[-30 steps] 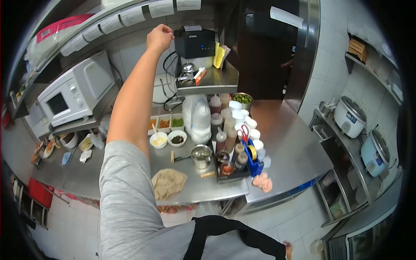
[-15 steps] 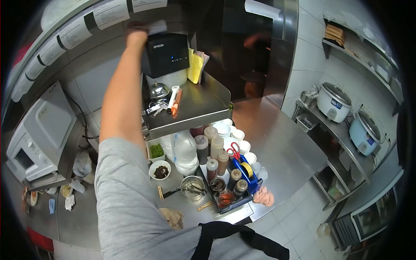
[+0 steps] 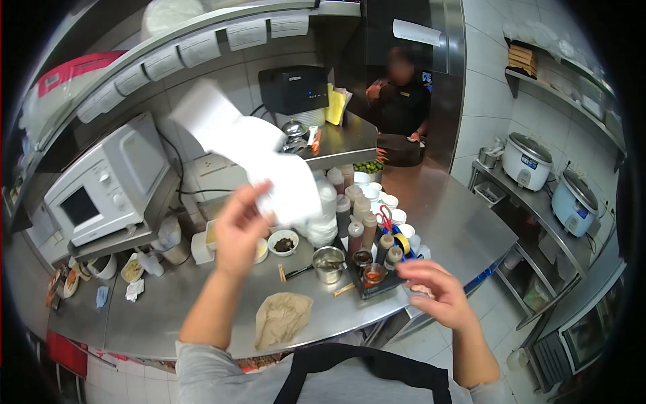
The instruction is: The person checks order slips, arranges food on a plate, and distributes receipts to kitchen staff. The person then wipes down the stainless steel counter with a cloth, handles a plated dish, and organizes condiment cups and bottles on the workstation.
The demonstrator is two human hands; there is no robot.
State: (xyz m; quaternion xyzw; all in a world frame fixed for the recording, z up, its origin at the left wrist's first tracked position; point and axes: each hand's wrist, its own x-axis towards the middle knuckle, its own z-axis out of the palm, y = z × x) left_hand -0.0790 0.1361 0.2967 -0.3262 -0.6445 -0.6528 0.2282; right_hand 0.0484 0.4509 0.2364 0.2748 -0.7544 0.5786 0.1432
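A long white paper slip (image 3: 289,188), curling and smeared by motion, is pinched in my left hand (image 3: 242,225) above the counter. My right hand (image 3: 434,293) hovers in front of the black tray (image 3: 373,291), fingers apart and nothing visible in them. Behind those fingers a bit of pink cloth (image 3: 422,289) shows. The tray carries sauce bottles (image 3: 355,236) and small jars of dark and red sauce. Left of it stand a metal pot (image 3: 329,264) with utensils and a white bowl (image 3: 283,243) of dark food. Farther back, a black printer (image 3: 293,89) sits on a raised shelf.
A beige cloth (image 3: 284,320) lies at the counter's front. To the left is a white microwave (image 3: 108,182); on the right, two rice cookers (image 3: 525,161) stand on a shelf. A person (image 3: 402,101) stands beyond the opening at the back. Slips hang from the upper rail.
My left hand has come down and back from beside the printer, with the paper slip in it. My right hand has entered the view. A person now shows at the back opening.
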